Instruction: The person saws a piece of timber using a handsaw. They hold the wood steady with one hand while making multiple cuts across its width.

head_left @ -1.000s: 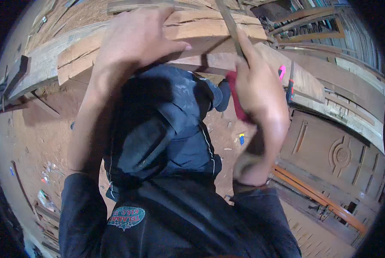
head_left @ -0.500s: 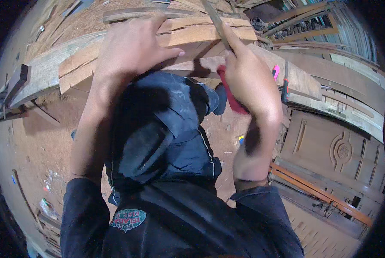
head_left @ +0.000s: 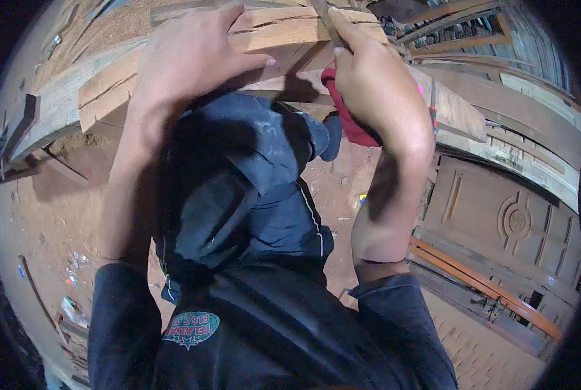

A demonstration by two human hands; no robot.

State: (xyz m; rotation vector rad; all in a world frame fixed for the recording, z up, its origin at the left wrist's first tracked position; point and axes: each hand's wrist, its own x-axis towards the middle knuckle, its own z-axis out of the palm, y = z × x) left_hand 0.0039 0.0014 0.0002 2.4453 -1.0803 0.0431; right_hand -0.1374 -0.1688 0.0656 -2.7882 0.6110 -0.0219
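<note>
My left hand (head_left: 189, 62) lies over a thick light wooden beam (head_left: 277, 37), holding it with the thumb on the near side; most of the other fingers are hidden. Cracks run along the beam's face. In my right hand (head_left: 381, 84) is what looks like a hand saw, its narrow-looking blade (head_left: 325, 18) pointing away from me across the beam. The index finger lies along the blade, and a red part (head_left: 356, 123), seemingly its handle, shows below the palm. The blade's far end lies beyond the top of the view.
Under the beam runs a longer pale plank (head_left: 56, 107). A red-and-black tool (head_left: 433, 117) with a thin shaft stands at the right. Carved wooden door panels (head_left: 498, 221) lie at the right. Wood scraps and sawdust cover the ground (head_left: 63, 214). My knee (head_left: 251, 130) is close below the beam.
My right hand has pushed forward and slightly up with the saw. My left hand stays on the beam, and the whole view has shifted slightly.
</note>
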